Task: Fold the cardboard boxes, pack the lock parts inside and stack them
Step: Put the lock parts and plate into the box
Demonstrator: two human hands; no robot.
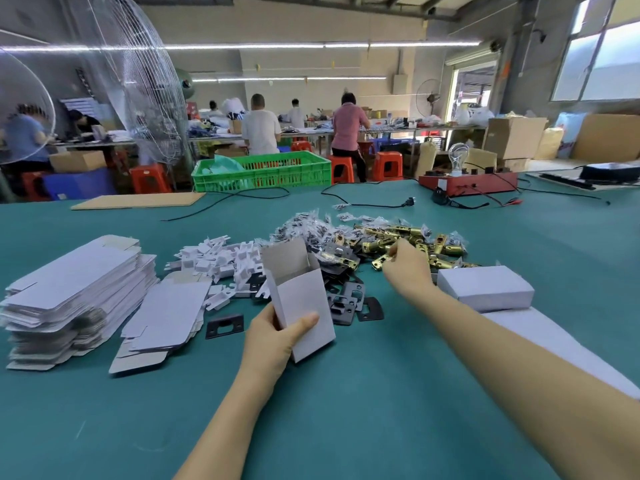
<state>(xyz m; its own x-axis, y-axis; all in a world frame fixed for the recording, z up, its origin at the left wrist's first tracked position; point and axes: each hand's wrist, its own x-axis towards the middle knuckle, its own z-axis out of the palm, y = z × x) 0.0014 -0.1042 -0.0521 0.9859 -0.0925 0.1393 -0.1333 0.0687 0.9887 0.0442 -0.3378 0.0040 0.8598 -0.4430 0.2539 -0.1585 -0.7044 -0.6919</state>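
Observation:
My left hand grips an upright white cardboard box by its lower part, its top flap open. My right hand reaches into a heap of brass latches, and its fingers pinch one brass latch at the heap's near edge. Black strike plates lie between my hands, one more black strike plate to the left. White plastic inserts and small bagged screws lie behind the box. A folded shut white box rests by my right forearm.
Tall stacks of flat white box blanks sit on the green table at left, with a lower pile beside them. A red tester with a bulb, cables, a cardboard sheet and a green crate stand at the far edge. People work beyond.

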